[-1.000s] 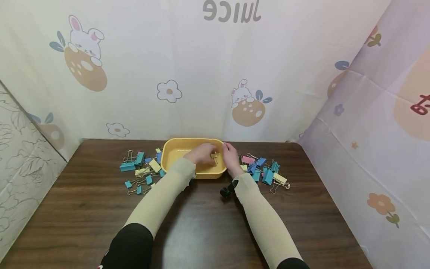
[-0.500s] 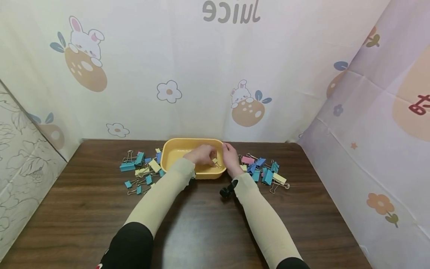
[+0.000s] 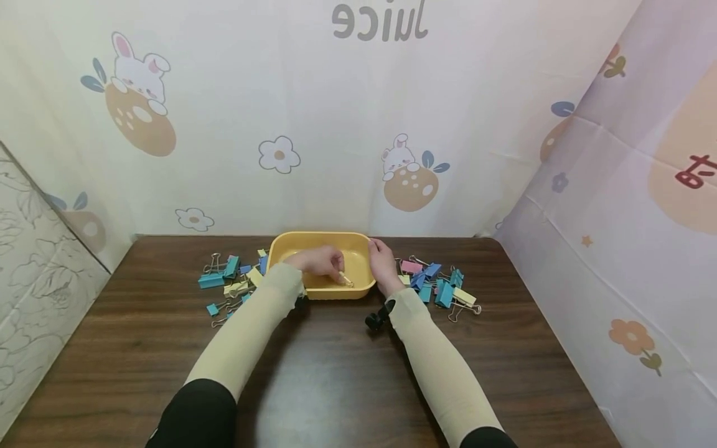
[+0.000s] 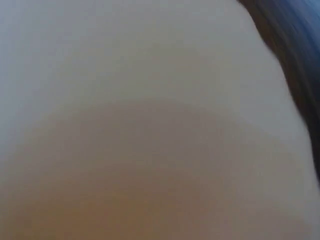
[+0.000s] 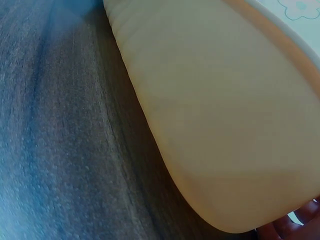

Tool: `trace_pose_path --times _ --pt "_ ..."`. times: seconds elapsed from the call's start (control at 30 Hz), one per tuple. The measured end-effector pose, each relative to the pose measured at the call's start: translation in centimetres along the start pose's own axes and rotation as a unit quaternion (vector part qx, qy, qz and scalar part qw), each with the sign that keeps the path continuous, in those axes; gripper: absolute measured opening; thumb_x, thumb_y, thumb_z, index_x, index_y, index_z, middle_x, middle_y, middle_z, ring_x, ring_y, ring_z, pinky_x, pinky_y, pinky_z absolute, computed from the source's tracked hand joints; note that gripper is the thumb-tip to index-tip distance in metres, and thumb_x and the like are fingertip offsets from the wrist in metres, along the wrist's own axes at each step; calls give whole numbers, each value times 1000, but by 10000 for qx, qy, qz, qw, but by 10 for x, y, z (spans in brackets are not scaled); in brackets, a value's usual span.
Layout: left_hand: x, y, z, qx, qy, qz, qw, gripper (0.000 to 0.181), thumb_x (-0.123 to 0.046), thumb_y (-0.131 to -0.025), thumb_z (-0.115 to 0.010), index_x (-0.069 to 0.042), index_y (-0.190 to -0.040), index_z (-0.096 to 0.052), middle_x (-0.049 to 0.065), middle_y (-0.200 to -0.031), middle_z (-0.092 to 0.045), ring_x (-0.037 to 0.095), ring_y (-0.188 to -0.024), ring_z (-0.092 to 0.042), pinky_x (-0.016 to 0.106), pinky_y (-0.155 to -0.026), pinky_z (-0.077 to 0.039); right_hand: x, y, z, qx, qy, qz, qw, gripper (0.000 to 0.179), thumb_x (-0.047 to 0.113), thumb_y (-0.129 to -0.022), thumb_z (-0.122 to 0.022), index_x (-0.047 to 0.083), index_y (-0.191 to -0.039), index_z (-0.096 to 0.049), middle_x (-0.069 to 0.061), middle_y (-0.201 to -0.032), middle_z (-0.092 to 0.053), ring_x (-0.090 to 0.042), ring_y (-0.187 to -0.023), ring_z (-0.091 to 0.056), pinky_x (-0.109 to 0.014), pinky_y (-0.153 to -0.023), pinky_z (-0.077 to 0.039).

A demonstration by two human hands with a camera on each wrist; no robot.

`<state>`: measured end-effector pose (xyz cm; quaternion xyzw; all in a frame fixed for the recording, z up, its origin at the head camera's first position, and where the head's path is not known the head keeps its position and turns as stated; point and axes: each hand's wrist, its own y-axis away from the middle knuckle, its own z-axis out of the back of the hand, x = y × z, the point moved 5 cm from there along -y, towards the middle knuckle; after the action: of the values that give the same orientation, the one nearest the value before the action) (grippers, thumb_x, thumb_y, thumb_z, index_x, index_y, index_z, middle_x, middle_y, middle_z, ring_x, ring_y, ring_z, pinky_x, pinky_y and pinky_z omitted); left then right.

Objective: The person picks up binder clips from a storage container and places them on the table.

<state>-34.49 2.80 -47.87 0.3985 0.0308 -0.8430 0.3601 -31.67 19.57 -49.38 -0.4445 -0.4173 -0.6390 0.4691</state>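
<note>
A yellow plastic tray (image 3: 358, 294) stands at the table's far edge; its side fills much of the right wrist view. Inside it, my left hand (image 3: 320, 260) reaches down and pinches a small pale-yellow binder clip (image 3: 348, 282), whose metal handles point right; the hand covers part of the clip. At the tray's right end, my right hand (image 3: 384, 266) grips the rim, and its fingers (image 5: 285, 227) show at the tray's lower corner in the right wrist view. A blurred pale surface fills most of the left wrist view.
Loose binder clips in teal, yellow and blue (image 3: 211, 280) lie left of the tray. Another pile, with pink, blue, teal and yellow clips (image 3: 444, 292), lies to its right. A printed curtain (image 3: 330, 199) hangs behind the dark wooden table (image 3: 313, 373).
My left hand has moved left and slightly toward me inside the tray, the clip going with it and turning more sideways. The right hand keeps its hold on the rim.
</note>
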Motion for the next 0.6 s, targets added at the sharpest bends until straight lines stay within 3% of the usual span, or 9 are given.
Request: trace_pose_path --times 0.1,0.33,0.47,0.6 --pt "8 17 2 229 -103 87 9996 21 -20 -86 -79 -9 -91 -63 1 -85 -61 12 -76 -53 25 -69 -44 0 1 0 4 -10 -39 10000 41 37 -108 -39 14 -138 -56 -7 -136 -57 -25 -120 -55 -44 -103 -44" --pt "15 71 7 875 235 850 9922 7 -14 -100 -60 -8 -103 -59 4 -78 -53 14 -61 -43 29 -57 -41 0 1 0 35 60 -110 9999 41 38 -109 -39 16 -138 -56 -6 -135 -57 -24 -119 -55 -44 -102 -45" --pt "6 100 19 608 187 591 9962 8 -14 -102 -57 -6 -103 -56 6 -78 -54 15 -61 -46 32 -61 -41 0 1 1 1 26 -110 9999 41 38 -108 -39 16 -138 -56 -6 -135 -57 -24 -118 -56 -44 -101 -46" --pt "-2 128 33 -88 -55 110 9999 8 -15 -101 -59 -9 -102 -55 5 -95 -61 16 -79 -64 35 -70 -47 2 2 1 64 -2 -87 9999 41 38 -109 -39 16 -138 -56 -6 -135 -57 -24 -118 -56 -44 -100 -46"
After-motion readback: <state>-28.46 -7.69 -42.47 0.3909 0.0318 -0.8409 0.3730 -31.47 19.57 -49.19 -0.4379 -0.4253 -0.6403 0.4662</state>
